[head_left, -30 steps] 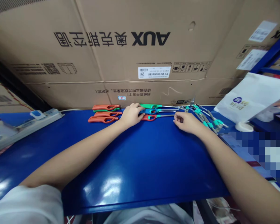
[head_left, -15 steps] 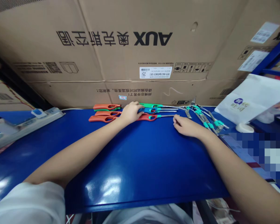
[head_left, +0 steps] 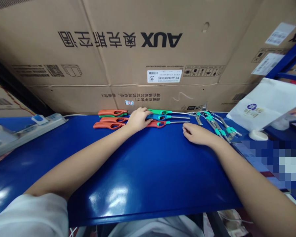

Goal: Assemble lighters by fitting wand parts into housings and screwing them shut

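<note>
Pressing on the handles of 3 lighters (head_left: 162, 117) lined up at the tabletop's (head_left: 148, 171) far edge, the left hand (head_left: 138, 119) seems to hold them parallel; whether its grip closes I cannot tell. The right hand (head_left: 197, 134) rests empty, loosely curled, beside their nozzles.

- The near half of the counter (head_left: 143, 177) lies bare between my arms, with wide room to slide either way.
- Boxes (head_left: 138, 65) wall off the back, just behind the lighters (head_left: 162, 117).
- On the left, a power strip (head_left: 39, 123) lies well apart from my left grip (head_left: 137, 120).
- On the right, a heap (head_left: 219, 126) and a bag (head_left: 266, 102) crowd in near my right grip (head_left: 198, 134).
</note>
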`<state>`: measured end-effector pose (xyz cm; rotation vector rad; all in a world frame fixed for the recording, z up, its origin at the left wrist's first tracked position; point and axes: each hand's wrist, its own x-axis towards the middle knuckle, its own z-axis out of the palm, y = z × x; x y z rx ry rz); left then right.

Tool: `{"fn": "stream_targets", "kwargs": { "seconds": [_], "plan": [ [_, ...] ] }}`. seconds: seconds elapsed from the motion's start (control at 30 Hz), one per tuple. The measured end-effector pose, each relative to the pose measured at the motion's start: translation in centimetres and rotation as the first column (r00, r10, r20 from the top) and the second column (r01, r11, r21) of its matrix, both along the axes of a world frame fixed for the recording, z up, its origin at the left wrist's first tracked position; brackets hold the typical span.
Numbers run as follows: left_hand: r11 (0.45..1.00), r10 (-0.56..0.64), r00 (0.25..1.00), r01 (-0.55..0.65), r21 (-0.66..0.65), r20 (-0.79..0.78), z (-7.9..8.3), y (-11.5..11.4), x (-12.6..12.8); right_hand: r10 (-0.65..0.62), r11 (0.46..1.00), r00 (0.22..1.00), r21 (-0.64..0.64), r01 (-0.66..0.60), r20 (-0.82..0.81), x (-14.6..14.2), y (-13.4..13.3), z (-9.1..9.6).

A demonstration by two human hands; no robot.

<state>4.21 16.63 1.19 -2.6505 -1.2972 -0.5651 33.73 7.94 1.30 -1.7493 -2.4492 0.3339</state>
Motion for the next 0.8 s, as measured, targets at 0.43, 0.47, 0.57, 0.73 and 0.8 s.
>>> {"fn": "stream_targets", "kwargs": {
  "seconds": [0.43, 0.47, 0.57, 0.73, 0.8],
  "plan": [
    [0.998, -0.022, 0.999, 0.021, 0.064, 0.028, 0.5, -1.5, 0.1, 0.028, 0.999, 1.000, 0.022, -0.028, -0.006, -0.1, 0.2, -0.1],
    [0.997, -0.040, 0.999, 0.039, 0.073, 0.020, 0.7, -2.5, 0.2, 0.029, 0.999, 1.000, 0.023, -0.028, -0.007, -0.1, 0.2, -0.1],
    [0.981, -0.176, 0.983, 0.179, 0.072, -0.048, 1.4, -6.3, 0.6, 0.036, 0.999, 0.999, 0.021, -0.036, -0.009, -0.1, 0.1, -0.1],
    [0.977, -0.209, 0.955, 0.215, 0.005, -0.209, 2.1, -9.6, -2.0, 0.037, 0.999, 0.999, 0.025, -0.036, -0.008, 0.0, 0.1, -0.1],
    [0.997, -0.083, 0.974, 0.081, -0.018, -0.213, 2.1, -8.9, -4.8, 0.035, 0.999, 0.999, 0.024, -0.035, -0.006, -0.1, 0.1, -0.1]
  ]
}}
